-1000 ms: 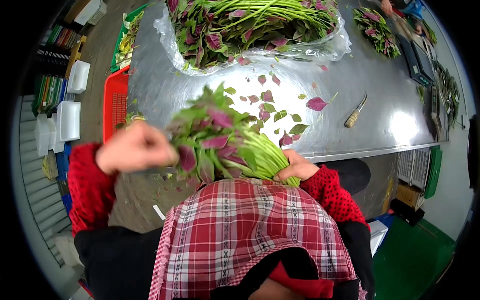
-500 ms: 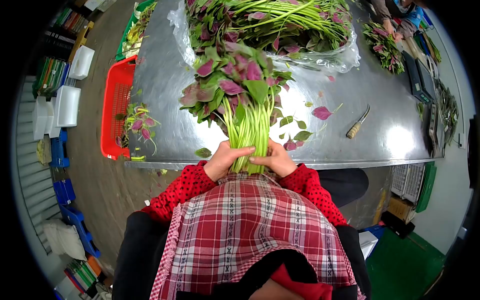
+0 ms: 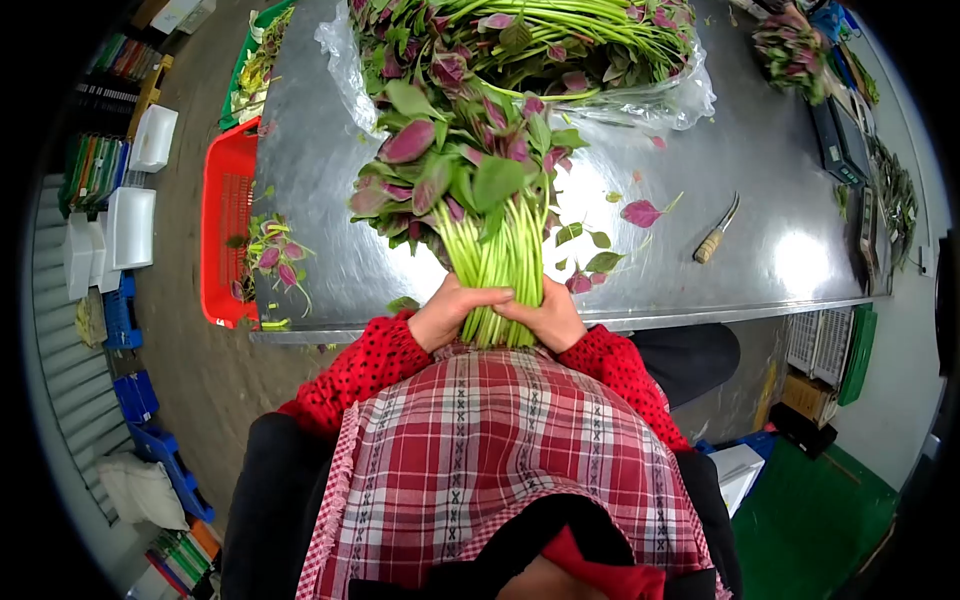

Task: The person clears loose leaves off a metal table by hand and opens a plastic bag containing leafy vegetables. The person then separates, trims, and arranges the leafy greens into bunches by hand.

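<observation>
A bunch of leafy greens (image 3: 492,240) with green and purple leaves stands upright at the table's front edge, stems down and leaves away from me. My left hand (image 3: 450,312) wraps round the lower stems from the left, and my right hand (image 3: 548,314) grips them from the right. Both thumbs lie across the front of the stems. Behind the bunch, a large pile of the same greens (image 3: 590,45) rests on clear plastic (image 3: 665,105). Loose leaves (image 3: 603,262) are scattered to the right of the bunch.
A curved knife with a wooden handle (image 3: 710,245) lies on the metal table (image 3: 740,290). A red crate (image 3: 228,190) stands at the table's left, with trimmings (image 3: 280,255) beside it. At the far right are a scale (image 3: 838,140) and another person's bunch (image 3: 790,52).
Since a second ago, the bunch has turned from lying sideways to upright, and my left hand has come from the left to hold its stems. The other person's bunch has been lifted.
</observation>
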### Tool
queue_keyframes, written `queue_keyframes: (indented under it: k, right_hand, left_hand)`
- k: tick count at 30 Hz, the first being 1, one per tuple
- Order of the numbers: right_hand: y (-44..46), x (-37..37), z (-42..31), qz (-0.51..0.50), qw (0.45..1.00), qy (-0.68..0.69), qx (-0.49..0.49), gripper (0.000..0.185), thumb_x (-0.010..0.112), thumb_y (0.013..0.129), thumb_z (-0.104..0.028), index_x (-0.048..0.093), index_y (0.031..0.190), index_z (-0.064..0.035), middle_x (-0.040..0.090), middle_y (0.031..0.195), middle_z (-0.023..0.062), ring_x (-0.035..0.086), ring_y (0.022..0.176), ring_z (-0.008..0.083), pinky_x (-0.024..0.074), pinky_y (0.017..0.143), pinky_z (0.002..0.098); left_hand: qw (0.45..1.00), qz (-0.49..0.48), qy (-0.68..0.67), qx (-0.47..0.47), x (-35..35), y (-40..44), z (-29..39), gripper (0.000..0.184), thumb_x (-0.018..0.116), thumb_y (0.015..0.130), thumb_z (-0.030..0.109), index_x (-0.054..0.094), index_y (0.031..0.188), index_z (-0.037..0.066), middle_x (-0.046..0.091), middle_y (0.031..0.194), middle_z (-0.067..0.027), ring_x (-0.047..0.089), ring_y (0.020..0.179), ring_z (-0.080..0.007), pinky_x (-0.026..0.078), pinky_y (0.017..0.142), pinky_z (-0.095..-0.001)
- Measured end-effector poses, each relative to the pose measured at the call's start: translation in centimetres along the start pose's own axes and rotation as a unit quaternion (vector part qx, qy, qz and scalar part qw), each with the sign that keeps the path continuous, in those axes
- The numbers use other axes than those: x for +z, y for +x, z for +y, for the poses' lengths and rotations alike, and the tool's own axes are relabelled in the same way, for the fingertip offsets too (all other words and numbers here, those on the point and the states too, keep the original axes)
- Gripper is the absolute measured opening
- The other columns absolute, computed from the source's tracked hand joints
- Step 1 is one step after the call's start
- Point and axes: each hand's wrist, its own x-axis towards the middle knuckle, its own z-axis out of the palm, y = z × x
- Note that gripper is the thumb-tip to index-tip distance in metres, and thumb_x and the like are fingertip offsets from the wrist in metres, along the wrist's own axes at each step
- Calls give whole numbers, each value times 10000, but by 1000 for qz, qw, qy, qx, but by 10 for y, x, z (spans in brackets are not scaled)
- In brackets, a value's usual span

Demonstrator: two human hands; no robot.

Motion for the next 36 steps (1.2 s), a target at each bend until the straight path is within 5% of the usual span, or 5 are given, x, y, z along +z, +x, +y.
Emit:
queue_keyframes:
  k: [10,18,26,31,36]
  right_hand:
    - [4,0,-3,2,987,-150,-60,349,700,820,-19,579,1141,43,664,1030,85,615,949,135,505,849,278]
    - [-3,-7,-6,8,997,-73,-25,309,636,855,1,574,1156,32,671,1006,76,613,910,128,501,816,284]
    - [-6,2,-40,50,961,-243,-120,258,583,828,-10,538,1081,18,652,845,219,673,795,325,513,691,360]
    - [12,-3,-37,-14,994,-102,-33,194,579,868,-48,537,1037,37,629,854,44,555,682,113,470,598,280]
    - [-1,-35,-69,2,989,-140,50,135,604,909,-138,580,951,-12,536,720,-28,452,601,67,385,520,241]
  left_hand:
    - [998,7,65,-17,8,6,7,426,655,773,-35,550,1186,-25,641,1073,-113,638,964,-210,524,843,-335]
    - [1000,28,-7,-6,12,0,5,395,657,727,-71,593,1115,-38,663,1011,-121,653,891,-212,527,816,-336]
    - [989,103,51,97,36,-4,17,294,628,690,-87,634,981,-44,673,855,-107,651,749,-191,529,690,-300]
    - [993,90,22,70,28,-10,33,235,642,694,-74,602,923,-41,634,775,-92,620,642,-184,511,581,-300]
    - [994,78,78,-3,5,-41,69,341,685,689,-43,575,1012,-32,615,779,-85,610,619,-176,505,545,-285]
